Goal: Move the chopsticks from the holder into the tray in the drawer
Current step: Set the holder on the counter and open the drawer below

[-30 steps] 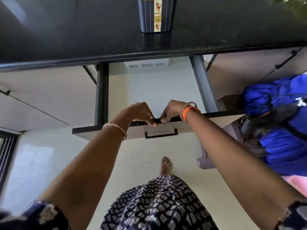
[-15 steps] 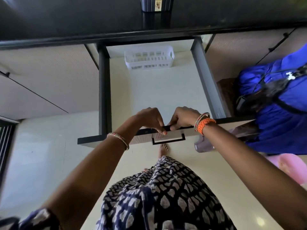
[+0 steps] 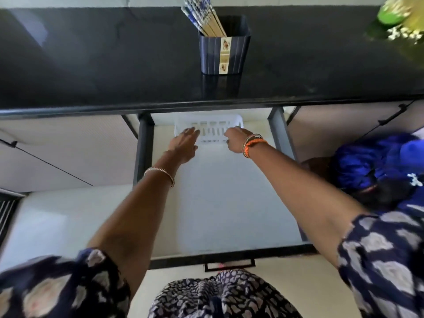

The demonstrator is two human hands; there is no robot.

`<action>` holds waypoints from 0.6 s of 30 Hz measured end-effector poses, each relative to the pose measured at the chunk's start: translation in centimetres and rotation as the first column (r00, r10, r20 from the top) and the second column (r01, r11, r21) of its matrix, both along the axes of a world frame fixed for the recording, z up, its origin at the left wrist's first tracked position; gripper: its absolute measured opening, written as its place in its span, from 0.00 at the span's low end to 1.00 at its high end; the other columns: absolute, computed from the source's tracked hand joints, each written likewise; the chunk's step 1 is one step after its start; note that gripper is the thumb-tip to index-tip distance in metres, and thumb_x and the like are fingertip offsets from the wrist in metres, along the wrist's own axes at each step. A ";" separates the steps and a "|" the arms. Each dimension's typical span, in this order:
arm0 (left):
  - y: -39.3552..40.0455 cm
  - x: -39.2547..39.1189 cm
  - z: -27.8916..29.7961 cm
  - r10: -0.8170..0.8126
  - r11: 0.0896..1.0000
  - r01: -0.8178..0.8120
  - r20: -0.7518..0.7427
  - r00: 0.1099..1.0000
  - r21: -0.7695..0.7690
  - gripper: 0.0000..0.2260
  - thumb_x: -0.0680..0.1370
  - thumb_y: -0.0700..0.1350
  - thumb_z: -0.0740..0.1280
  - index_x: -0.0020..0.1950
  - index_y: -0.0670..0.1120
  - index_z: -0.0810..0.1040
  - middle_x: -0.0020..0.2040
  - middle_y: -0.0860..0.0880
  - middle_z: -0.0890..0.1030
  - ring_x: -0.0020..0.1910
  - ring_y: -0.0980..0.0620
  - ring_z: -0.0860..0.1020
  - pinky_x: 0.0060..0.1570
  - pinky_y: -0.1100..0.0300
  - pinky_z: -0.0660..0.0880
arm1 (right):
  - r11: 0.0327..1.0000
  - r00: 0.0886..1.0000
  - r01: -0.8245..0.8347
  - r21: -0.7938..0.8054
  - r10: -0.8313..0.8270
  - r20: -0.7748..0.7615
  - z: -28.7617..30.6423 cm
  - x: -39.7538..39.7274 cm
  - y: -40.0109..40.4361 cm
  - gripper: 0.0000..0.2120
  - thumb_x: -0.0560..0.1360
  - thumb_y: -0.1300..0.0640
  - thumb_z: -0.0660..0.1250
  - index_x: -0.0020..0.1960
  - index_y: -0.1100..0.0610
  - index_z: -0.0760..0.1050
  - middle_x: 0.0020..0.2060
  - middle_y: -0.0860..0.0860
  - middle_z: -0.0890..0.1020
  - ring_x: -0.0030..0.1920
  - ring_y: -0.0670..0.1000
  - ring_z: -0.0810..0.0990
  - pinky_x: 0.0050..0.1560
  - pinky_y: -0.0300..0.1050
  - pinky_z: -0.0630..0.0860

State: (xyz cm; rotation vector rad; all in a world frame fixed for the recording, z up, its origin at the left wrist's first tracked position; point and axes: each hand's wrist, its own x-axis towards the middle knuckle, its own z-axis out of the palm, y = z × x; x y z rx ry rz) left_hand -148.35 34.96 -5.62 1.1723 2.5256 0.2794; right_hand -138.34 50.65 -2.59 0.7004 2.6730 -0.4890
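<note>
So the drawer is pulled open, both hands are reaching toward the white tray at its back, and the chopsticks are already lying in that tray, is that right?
Not quite: in the head view the chopsticks stand in the holder on the countertop. The rest holds: drawer open, left hand and right hand at the white tray.

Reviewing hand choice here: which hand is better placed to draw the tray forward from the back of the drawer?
Probably the right hand: its fingers look curled at the white tray near its right end, while the left hand reaches with straight fingers at the left end. Blur hides actual contact.
</note>
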 end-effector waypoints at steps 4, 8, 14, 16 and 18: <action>2.7 -3.6 -2.9 0.018 1.000 -0.018 -0.039 0.999 -0.007 0.22 0.76 0.32 0.59 0.70 0.36 0.62 0.72 0.37 0.63 0.73 0.41 0.59 0.70 0.50 0.60 | 0.996 0.996 -0.054 -0.065 0.058 0.072 -3.7 -4.2 3.2 0.14 0.79 0.69 0.54 0.62 0.69 0.72 0.63 0.64 0.75 0.63 0.63 0.75 0.56 0.37 0.73; 4.0 -5.1 -5.6 0.061 0.992 -0.061 -0.010 0.998 -0.111 0.17 0.74 0.29 0.57 0.62 0.38 0.73 0.62 0.38 0.76 0.63 0.39 0.72 0.59 0.50 0.71 | 0.981 0.973 -0.185 -0.064 0.192 0.129 -6.3 -5.6 4.5 0.16 0.77 0.66 0.54 0.60 0.60 0.74 0.62 0.59 0.77 0.60 0.62 0.77 0.54 0.49 0.72; 2.2 -3.4 -6.6 0.072 0.990 -0.081 -0.083 0.994 -0.113 0.11 0.77 0.43 0.62 0.59 0.43 0.75 0.54 0.41 0.81 0.53 0.39 0.78 0.46 0.52 0.73 | 0.983 0.983 -0.176 -0.051 0.178 0.035 -9.0 -3.2 4.7 0.18 0.72 0.71 0.55 0.54 0.58 0.78 0.53 0.60 0.81 0.52 0.63 0.80 0.44 0.47 0.72; 1.1 -1.9 -6.8 0.087 0.992 -0.094 -0.078 0.993 -0.089 0.11 0.77 0.42 0.62 0.59 0.45 0.75 0.54 0.42 0.81 0.52 0.39 0.78 0.44 0.53 0.73 | 0.983 0.985 -0.163 -0.080 0.166 0.040 -9.2 -1.4 4.4 0.15 0.74 0.68 0.55 0.52 0.56 0.77 0.56 0.58 0.80 0.54 0.63 0.79 0.47 0.47 0.73; -0.1 0.0 -7.1 0.085 0.993 -0.089 -0.064 0.994 -0.071 0.10 0.77 0.41 0.60 0.57 0.46 0.76 0.53 0.42 0.82 0.51 0.40 0.79 0.43 0.53 0.74 | 0.980 0.982 -0.179 -0.086 0.183 0.049 -9.3 0.9 3.8 0.16 0.77 0.64 0.56 0.58 0.54 0.78 0.58 0.56 0.80 0.57 0.61 0.79 0.49 0.46 0.73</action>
